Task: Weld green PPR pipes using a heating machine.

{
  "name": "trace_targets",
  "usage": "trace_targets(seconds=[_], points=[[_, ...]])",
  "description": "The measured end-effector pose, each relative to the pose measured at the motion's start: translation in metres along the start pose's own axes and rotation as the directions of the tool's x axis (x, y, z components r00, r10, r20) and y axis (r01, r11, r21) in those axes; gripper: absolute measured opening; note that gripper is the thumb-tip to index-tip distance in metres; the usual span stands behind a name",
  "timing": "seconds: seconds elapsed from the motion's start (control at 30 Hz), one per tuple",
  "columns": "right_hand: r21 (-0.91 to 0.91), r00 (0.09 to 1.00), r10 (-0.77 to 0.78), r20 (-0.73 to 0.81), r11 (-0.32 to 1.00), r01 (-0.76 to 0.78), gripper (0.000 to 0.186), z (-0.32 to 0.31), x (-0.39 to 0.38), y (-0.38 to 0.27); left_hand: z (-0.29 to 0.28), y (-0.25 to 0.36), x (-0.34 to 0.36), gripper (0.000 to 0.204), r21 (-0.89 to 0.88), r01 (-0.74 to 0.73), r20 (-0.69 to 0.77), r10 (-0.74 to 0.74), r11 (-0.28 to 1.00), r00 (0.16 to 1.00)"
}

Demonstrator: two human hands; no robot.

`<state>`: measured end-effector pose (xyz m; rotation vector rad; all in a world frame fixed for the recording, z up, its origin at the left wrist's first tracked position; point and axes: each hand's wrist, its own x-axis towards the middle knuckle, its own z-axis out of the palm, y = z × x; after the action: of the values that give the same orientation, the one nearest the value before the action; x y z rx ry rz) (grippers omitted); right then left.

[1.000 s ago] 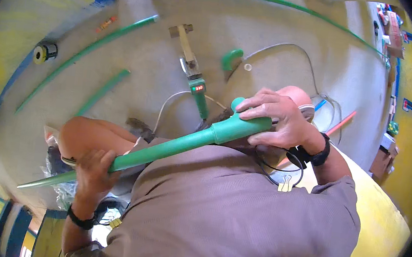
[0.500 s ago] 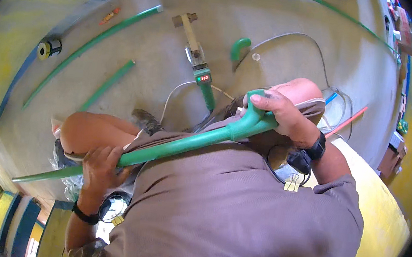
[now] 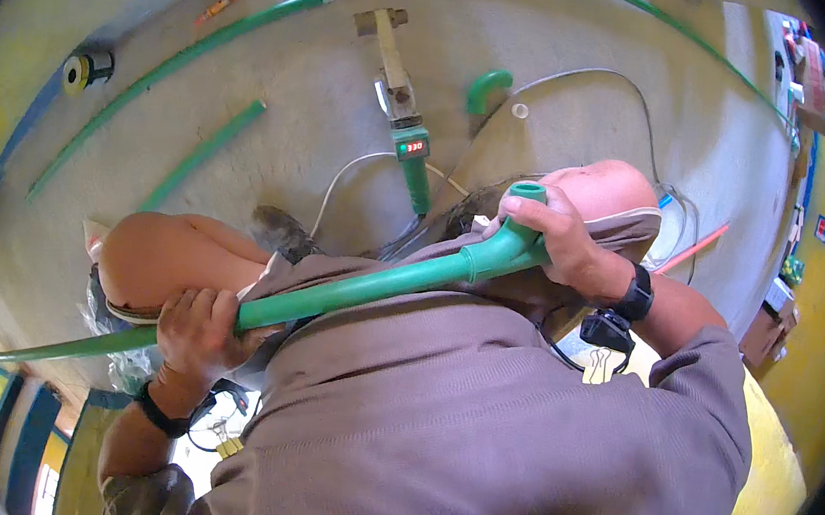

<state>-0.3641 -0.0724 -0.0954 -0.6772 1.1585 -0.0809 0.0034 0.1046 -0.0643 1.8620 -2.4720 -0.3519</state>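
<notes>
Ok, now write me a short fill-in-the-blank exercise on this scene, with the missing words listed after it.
1. The left hand grips a long pipe coloured ____.
2. The right hand holds the branched pipe fitting at one ____ of that pipe.
3. The pipe-welding iron on the floor has a display with digits glowing ____.
4. In the picture, the elbow fitting lies to the ____ of the iron.

Missing words: green; end; red; right.

Far green pipe (image 3: pixel 674 22), top-edge cropped
</notes>
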Motion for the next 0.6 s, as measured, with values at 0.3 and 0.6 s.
trace_targets(seconds=[0.3,0.6], points=[[-0.088,0.999,-0.027,-0.037,0.996,0.023,0.028,0.004,0.001,0.0,-0.001,-0.006,-0.003,0.049,-0.036,0.005,0.043,-0.003,0.999,0.999],[-0.209,0.994,-0.091,-0.052,0.975,0.079,0.03,0.005,0.0,-0.003,0.002,-0.008,-0.001,0.051,-0.03,0.013,0.061,-0.012,0.999,0.998]])
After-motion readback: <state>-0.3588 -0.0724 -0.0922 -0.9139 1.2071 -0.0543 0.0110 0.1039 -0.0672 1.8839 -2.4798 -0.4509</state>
